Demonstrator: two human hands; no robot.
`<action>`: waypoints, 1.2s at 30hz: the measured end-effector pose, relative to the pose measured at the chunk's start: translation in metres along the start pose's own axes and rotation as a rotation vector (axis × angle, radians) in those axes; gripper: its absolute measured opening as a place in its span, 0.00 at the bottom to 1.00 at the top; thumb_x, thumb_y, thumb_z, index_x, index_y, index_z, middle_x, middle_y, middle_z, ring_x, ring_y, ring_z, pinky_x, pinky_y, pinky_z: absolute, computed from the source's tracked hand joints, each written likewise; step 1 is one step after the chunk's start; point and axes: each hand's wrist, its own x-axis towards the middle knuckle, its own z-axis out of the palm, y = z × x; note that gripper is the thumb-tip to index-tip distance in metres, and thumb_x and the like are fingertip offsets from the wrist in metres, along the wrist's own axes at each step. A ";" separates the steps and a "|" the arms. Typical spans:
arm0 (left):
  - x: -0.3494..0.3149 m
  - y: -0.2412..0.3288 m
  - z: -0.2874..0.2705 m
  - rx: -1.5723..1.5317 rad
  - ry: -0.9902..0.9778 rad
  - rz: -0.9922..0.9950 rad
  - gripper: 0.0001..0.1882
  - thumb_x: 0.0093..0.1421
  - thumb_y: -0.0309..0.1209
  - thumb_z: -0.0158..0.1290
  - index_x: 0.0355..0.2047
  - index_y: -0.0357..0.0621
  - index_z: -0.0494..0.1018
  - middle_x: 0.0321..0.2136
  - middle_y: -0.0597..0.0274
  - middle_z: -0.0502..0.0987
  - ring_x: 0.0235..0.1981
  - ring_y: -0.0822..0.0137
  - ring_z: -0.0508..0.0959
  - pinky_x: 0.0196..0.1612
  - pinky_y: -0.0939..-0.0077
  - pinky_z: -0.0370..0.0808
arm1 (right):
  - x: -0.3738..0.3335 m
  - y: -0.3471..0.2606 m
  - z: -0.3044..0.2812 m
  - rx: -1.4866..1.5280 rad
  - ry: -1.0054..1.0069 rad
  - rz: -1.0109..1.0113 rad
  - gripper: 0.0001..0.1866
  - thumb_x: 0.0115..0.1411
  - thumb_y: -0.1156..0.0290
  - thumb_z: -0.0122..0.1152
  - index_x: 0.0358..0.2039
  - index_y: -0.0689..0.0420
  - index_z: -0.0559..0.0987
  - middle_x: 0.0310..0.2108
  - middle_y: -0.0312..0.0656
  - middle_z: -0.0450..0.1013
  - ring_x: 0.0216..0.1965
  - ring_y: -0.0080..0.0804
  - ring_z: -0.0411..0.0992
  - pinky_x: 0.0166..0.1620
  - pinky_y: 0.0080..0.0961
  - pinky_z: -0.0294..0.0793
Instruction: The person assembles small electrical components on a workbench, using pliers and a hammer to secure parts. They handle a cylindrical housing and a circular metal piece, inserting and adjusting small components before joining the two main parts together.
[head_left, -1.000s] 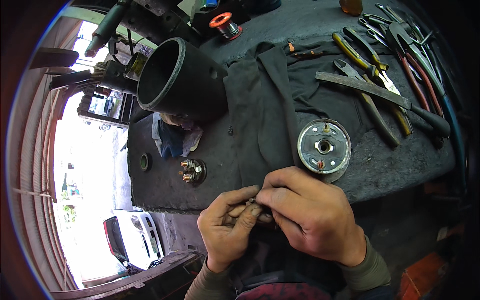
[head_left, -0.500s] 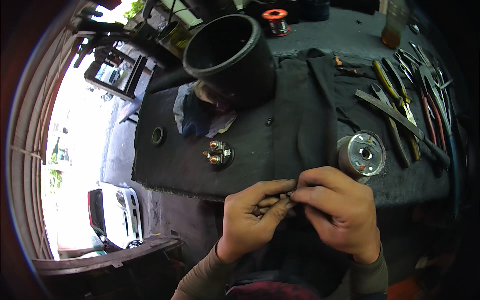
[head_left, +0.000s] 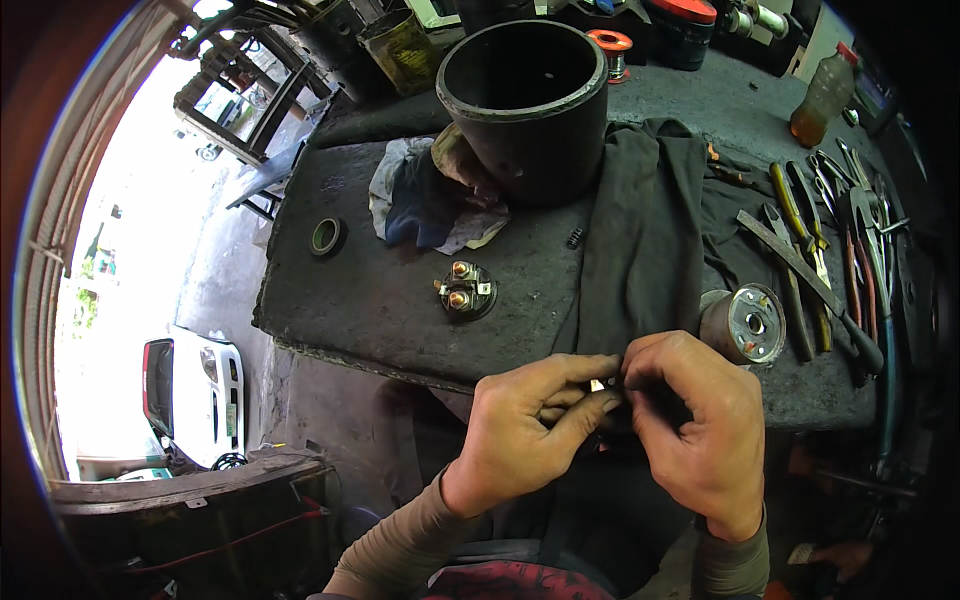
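Observation:
Over the near edge of the bench, my left hand (head_left: 530,430) and my right hand (head_left: 700,430) meet at the fingertips. My left thumb and forefinger pinch a small metal part (head_left: 598,385), mostly covered by the fingers, so its exact kind is unclear. The right fingers are closed at its other side; what lies under their tips is hidden. Just beyond my right hand lies a metal cylinder housing (head_left: 757,322) with a holed end face. Farther left, a round black terminal cap (head_left: 478,306) with two copper bolts rests on the bench.
A big black cylinder (head_left: 540,150) stands at the back beside crumpled rags (head_left: 415,205). Dark cloth (head_left: 640,240) drapes the middle, with a small spring (head_left: 575,238) beside it. A ring (head_left: 327,237) lies left. Pliers (head_left: 787,205) and a file (head_left: 790,258) lie right.
The view has shifted, so the bench things sit farther right in the picture. My hands stay together at the fingertips, with the small part turned a little and catching more light.

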 end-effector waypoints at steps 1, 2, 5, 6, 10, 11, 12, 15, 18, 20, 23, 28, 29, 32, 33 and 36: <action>0.000 0.001 0.000 -0.007 -0.008 -0.016 0.15 0.68 0.16 0.63 0.55 0.27 0.81 0.38 0.52 0.90 0.40 0.68 0.90 0.44 0.77 0.88 | 0.000 -0.001 0.000 -0.023 -0.001 -0.011 0.12 0.52 0.90 0.66 0.36 0.64 0.80 0.36 0.46 0.83 0.35 0.40 0.84 0.40 0.28 0.81; 0.000 -0.001 0.000 -0.027 -0.004 -0.018 0.15 0.68 0.16 0.63 0.55 0.27 0.80 0.38 0.51 0.90 0.40 0.68 0.90 0.44 0.77 0.89 | 0.000 0.000 0.000 -0.011 0.005 -0.008 0.12 0.52 0.90 0.66 0.36 0.64 0.80 0.36 0.46 0.83 0.35 0.40 0.84 0.40 0.28 0.81; 0.000 -0.004 0.002 -0.058 0.004 -0.024 0.15 0.69 0.15 0.63 0.55 0.26 0.80 0.38 0.51 0.89 0.41 0.68 0.90 0.45 0.77 0.89 | -0.002 0.001 -0.001 0.013 0.023 -0.009 0.12 0.52 0.90 0.67 0.37 0.63 0.81 0.36 0.46 0.83 0.35 0.40 0.84 0.40 0.28 0.81; -0.001 -0.003 0.002 -0.050 0.003 -0.030 0.15 0.69 0.15 0.63 0.55 0.26 0.80 0.38 0.51 0.89 0.41 0.68 0.90 0.45 0.77 0.89 | -0.002 0.002 0.000 0.014 0.031 -0.011 0.12 0.52 0.89 0.67 0.37 0.63 0.81 0.36 0.46 0.83 0.35 0.40 0.84 0.40 0.28 0.81; -0.001 -0.004 0.002 -0.037 0.008 -0.016 0.15 0.69 0.16 0.63 0.55 0.26 0.80 0.38 0.52 0.90 0.40 0.69 0.90 0.45 0.77 0.89 | -0.003 0.004 0.003 -0.007 0.047 -0.053 0.12 0.52 0.89 0.68 0.37 0.63 0.82 0.37 0.45 0.83 0.35 0.41 0.84 0.40 0.29 0.81; -0.001 -0.003 0.002 -0.030 0.011 -0.011 0.15 0.69 0.16 0.63 0.55 0.26 0.80 0.38 0.52 0.90 0.40 0.69 0.90 0.45 0.77 0.89 | -0.003 0.004 0.003 -0.030 0.049 -0.078 0.13 0.52 0.89 0.68 0.37 0.62 0.82 0.37 0.45 0.83 0.36 0.41 0.84 0.40 0.29 0.82; -0.002 0.000 0.003 -0.024 0.014 -0.008 0.15 0.69 0.16 0.63 0.55 0.26 0.80 0.39 0.52 0.90 0.40 0.70 0.90 0.44 0.77 0.89 | -0.003 0.004 0.002 -0.052 0.051 -0.101 0.13 0.52 0.89 0.69 0.37 0.62 0.82 0.37 0.45 0.83 0.36 0.41 0.84 0.40 0.30 0.82; 0.000 0.002 0.003 -0.006 0.015 0.001 0.14 0.69 0.16 0.63 0.54 0.26 0.81 0.39 0.52 0.90 0.39 0.70 0.89 0.44 0.77 0.88 | -0.004 0.005 0.002 -0.114 0.059 -0.169 0.13 0.52 0.89 0.69 0.37 0.61 0.83 0.37 0.45 0.83 0.36 0.42 0.84 0.41 0.31 0.82; -0.001 0.001 0.004 -0.029 0.034 -0.002 0.14 0.69 0.16 0.63 0.54 0.26 0.81 0.39 0.52 0.90 0.39 0.71 0.89 0.45 0.77 0.88 | -0.004 0.011 0.005 -0.105 0.067 -0.203 0.13 0.52 0.89 0.70 0.37 0.60 0.83 0.37 0.45 0.83 0.36 0.41 0.84 0.41 0.31 0.82; -0.001 -0.002 0.005 -0.046 0.049 -0.004 0.14 0.69 0.16 0.63 0.54 0.28 0.82 0.39 0.53 0.90 0.40 0.70 0.90 0.44 0.78 0.88 | -0.006 0.017 0.006 -0.054 0.069 -0.189 0.14 0.52 0.89 0.70 0.38 0.60 0.83 0.38 0.45 0.83 0.37 0.43 0.83 0.41 0.32 0.83; -0.002 -0.004 0.006 -0.055 0.060 -0.026 0.15 0.68 0.15 0.63 0.55 0.29 0.82 0.40 0.53 0.90 0.40 0.69 0.90 0.42 0.79 0.87 | -0.014 0.022 0.009 0.056 0.083 -0.129 0.15 0.53 0.88 0.71 0.40 0.60 0.82 0.39 0.47 0.82 0.39 0.46 0.84 0.41 0.34 0.84; 0.000 0.003 0.008 -0.110 0.047 -0.093 0.16 0.69 0.13 0.61 0.56 0.25 0.81 0.42 0.51 0.88 0.41 0.68 0.89 0.44 0.78 0.89 | -0.017 0.025 0.012 0.144 0.132 -0.086 0.14 0.55 0.89 0.71 0.40 0.61 0.81 0.38 0.47 0.82 0.37 0.43 0.84 0.40 0.32 0.83; -0.001 0.004 0.008 -0.118 0.053 -0.093 0.16 0.69 0.13 0.61 0.56 0.27 0.81 0.42 0.51 0.88 0.42 0.68 0.89 0.46 0.77 0.89 | -0.017 0.027 0.013 0.169 0.138 -0.083 0.14 0.55 0.89 0.71 0.40 0.61 0.81 0.38 0.46 0.82 0.37 0.43 0.84 0.40 0.32 0.83; 0.000 0.005 0.009 -0.151 0.064 -0.100 0.16 0.69 0.14 0.62 0.56 0.29 0.82 0.43 0.53 0.89 0.42 0.69 0.90 0.48 0.76 0.89 | -0.018 0.030 0.015 0.211 0.162 -0.079 0.13 0.55 0.89 0.71 0.40 0.62 0.81 0.38 0.46 0.82 0.37 0.43 0.84 0.39 0.31 0.83; -0.001 0.007 0.008 -0.163 0.074 -0.111 0.16 0.69 0.14 0.62 0.57 0.29 0.82 0.44 0.53 0.88 0.42 0.69 0.90 0.48 0.76 0.89 | -0.019 0.029 0.015 0.214 0.164 -0.081 0.13 0.56 0.89 0.71 0.40 0.62 0.81 0.38 0.46 0.82 0.37 0.43 0.84 0.39 0.31 0.83; -0.001 0.007 0.008 -0.121 0.083 -0.111 0.14 0.69 0.15 0.63 0.54 0.25 0.80 0.39 0.50 0.88 0.38 0.67 0.90 0.42 0.76 0.89 | -0.020 0.030 0.017 0.243 0.180 -0.084 0.13 0.56 0.89 0.70 0.40 0.62 0.81 0.38 0.46 0.82 0.36 0.42 0.84 0.38 0.30 0.83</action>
